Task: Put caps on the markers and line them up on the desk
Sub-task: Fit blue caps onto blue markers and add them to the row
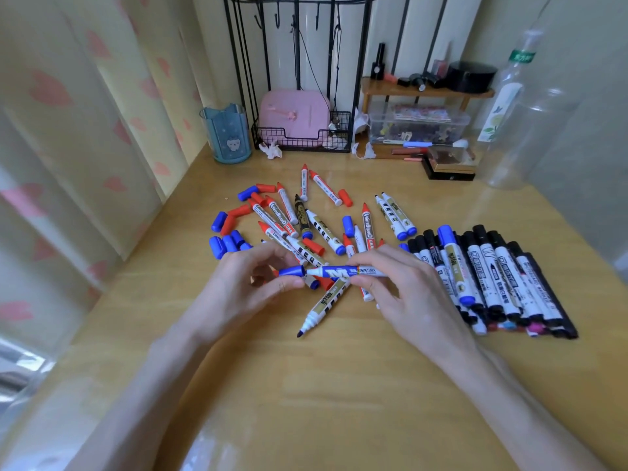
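My right hand (401,287) holds a blue-and-white marker (343,271) level above the wooden desk (339,385), its tip pointing left. My left hand (248,283) pinches a blue cap (291,270) right at that tip. Behind the hands lies a loose pile of uncapped red and blue markers (306,219), with loose blue caps (227,243) and red caps (234,215) to the left. An uncapped gold-banded marker (323,307) lies just below my hands. On the right, a row of capped markers (492,280), mostly black, lies side by side.
At the back stand a blue pen holder (226,134), a wire rack with a pink case (295,113), a clear box (418,122) under a small wooden shelf (424,90), and a clear plastic bottle (509,124). A curtain (68,147) hangs on the left.
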The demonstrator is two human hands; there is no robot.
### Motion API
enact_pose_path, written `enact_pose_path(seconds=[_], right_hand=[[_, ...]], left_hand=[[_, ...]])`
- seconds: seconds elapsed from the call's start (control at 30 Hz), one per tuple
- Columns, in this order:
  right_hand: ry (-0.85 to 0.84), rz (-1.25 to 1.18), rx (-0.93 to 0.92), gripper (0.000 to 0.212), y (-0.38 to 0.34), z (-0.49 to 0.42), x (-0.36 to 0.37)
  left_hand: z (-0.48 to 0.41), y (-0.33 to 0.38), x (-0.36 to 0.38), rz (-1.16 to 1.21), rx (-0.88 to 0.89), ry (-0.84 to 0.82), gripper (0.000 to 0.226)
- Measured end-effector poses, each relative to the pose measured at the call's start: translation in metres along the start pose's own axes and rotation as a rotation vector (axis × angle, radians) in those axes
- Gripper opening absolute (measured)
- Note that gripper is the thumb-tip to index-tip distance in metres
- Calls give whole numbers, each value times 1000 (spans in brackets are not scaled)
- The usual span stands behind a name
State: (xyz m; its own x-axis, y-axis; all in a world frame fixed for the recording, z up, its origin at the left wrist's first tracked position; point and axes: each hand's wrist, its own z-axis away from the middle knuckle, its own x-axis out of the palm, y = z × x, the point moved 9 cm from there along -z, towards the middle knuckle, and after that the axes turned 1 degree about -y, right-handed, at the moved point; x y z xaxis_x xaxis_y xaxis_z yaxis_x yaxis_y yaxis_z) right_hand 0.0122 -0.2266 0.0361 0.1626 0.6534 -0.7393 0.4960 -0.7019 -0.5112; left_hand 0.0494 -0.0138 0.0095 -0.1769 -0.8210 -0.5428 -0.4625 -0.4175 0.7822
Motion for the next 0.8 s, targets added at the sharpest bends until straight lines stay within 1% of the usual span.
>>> enact_pose_path(seconds=[0.1,0.17,0.27,0.33,0.4,0.5,0.57,0.73,0.8], right_hand=[[9,23,-21,18,-1,0,-1],[21,24,-24,18,0,-1,-4],[42,26,-29,18,-1,-1,-7],[23,6,-41,19,-3,0,-4],[7,1,-51,21,-5,1,-1],[27,-20,-41,21,-3,2,1],[51,-31,-47,21,-2,3,2],[120,30,-80,23,-4,4,0],[130,46,-78,24,-6,5,1]], left_hand=[[0,2,3,-43,22,42,36],[0,4,2,-53,32,73,40],[0,6,1,-87,48,93,41],[0,9,2,-124,66,102,40],[0,11,7,-129,81,88,32],[2,16,14,-135,98,101,25],[3,19,15,-151,113,119,25],[3,27,18,-207,150,136,31],[3,28,18,-208,147,132,30]])
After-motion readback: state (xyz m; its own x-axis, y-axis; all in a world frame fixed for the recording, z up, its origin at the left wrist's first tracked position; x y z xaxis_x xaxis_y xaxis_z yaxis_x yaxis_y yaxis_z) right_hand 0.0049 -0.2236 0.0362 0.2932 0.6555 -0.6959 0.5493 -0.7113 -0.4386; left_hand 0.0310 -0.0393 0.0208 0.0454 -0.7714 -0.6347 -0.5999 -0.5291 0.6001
